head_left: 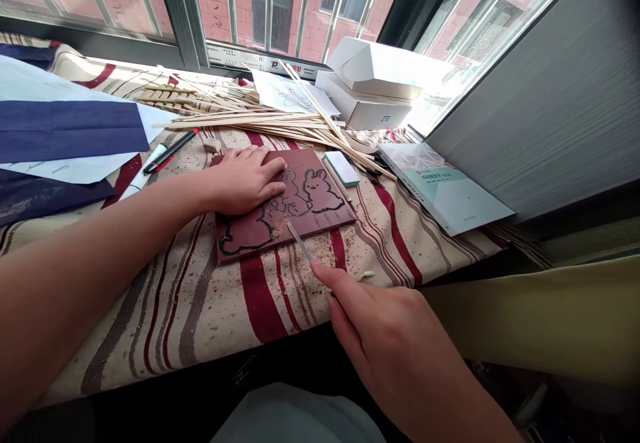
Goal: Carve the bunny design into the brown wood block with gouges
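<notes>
A reddish-brown carving board (pixel 250 233) with dark rabbit-like outlines lies on the striped cloth. My left hand (pixel 247 177) rests flat on its upper left part, fingers spread. My right hand (pixel 373 319) is closed around a thin metal carving knife (pixel 300 241); its handle is hidden in my fist. The blade's tip is at the board's lower middle, beside small pale shavings (pixel 278 227). Whether the tip touches the surface I cannot tell. Crumbs of carved material lie on the cloth in front of the board.
Thin wooden strips (pixel 250 117) lie behind the board, beside a white box (pixel 370 99). A book (pixel 443 186) is at the right, and a green-and-white eraser-like block (pixel 342 168) by the board's corner. Pens (pixel 171 151) and dark blue paper (pixel 70 129) lie left. The cloth (pixel 200 323) ends at the near edge.
</notes>
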Demonstrator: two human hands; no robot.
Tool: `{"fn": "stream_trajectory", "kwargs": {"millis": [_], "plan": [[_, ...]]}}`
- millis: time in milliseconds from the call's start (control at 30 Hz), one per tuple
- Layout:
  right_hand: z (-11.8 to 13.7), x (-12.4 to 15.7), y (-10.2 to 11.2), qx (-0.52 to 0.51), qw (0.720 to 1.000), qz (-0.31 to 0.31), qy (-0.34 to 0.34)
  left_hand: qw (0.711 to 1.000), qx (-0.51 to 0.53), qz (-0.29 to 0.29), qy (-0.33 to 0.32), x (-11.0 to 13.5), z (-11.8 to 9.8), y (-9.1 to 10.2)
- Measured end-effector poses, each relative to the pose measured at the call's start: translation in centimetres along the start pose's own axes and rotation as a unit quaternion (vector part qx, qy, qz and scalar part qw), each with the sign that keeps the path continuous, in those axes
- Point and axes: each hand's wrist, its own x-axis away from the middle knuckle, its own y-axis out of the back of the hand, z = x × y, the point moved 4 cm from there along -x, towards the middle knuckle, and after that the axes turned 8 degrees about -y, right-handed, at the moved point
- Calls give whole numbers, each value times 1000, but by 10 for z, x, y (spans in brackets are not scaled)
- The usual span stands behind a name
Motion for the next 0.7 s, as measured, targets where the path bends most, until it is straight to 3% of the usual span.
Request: {"fn": "stream_trajectory", "kwargs": {"millis": [700], "plan": [[0, 4, 0, -10, 1000, -6, -14, 1000, 4, -2, -9, 1, -1, 2]]}}
